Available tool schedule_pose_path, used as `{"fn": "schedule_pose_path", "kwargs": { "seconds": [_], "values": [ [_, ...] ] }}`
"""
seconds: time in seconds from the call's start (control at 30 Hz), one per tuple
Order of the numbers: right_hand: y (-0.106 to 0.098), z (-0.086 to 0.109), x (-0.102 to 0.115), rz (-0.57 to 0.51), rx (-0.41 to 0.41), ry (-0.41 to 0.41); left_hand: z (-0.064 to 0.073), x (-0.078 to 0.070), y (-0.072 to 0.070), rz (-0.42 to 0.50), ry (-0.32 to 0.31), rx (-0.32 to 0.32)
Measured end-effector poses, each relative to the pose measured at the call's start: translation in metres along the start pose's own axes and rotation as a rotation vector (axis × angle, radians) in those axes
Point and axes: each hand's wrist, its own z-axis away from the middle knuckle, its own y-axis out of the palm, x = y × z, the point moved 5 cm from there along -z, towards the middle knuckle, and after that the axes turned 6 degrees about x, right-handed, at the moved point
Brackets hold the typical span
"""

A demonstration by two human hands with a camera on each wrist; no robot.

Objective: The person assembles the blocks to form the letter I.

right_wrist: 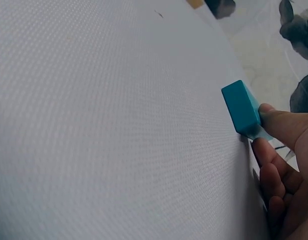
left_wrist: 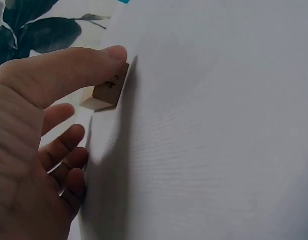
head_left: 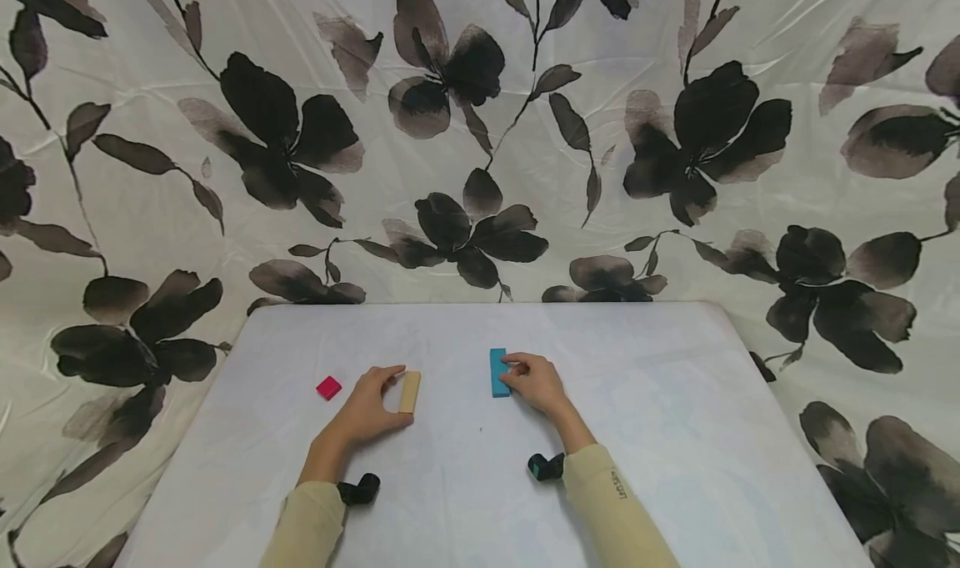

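A pale wooden block (head_left: 409, 392) lies lengthwise between the thumb and index finger of my left hand (head_left: 369, 408). In the left wrist view, the thumb of the left hand (left_wrist: 48, 90) covers part of the wooden block (left_wrist: 107, 92), which has dark marks on one face. To the right, a blue block (head_left: 498, 374) stands on the white table, long side pointing away. My right hand (head_left: 538, 382) pinches its right side with thumb and fingertips; the right wrist view shows the blue block (right_wrist: 240, 107) beside the thumb of the right hand (right_wrist: 294, 150).
A small red block (head_left: 328, 388) lies on the white tabletop (head_left: 450, 493), left of the left hand. Behind the table hangs a floral cloth (head_left: 570, 184). Dark wrist cameras (head_left: 360, 490) sit by both cuffs.
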Motion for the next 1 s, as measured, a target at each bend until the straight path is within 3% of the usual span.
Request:
{"fn": "schedule_pose_path", "kwargs": {
  "seconds": [0.2,0.37,0.7,1.0],
  "values": [
    [0.001,0.001,0.000,-0.004,-0.004,0.004,-0.006,0.000,-0.004,-0.032,-0.021,0.062],
    [0.003,0.002,-0.001,0.004,0.002,0.006,-0.008,0.001,-0.003,-0.035,-0.020,0.078],
    [0.002,-0.001,0.003,0.034,-0.008,0.019,-0.007,0.005,-0.001,-0.017,-0.050,0.030],
    [0.002,0.000,0.002,0.033,-0.019,0.011,-0.004,-0.006,0.006,0.005,0.019,-0.020]
  ]
}}
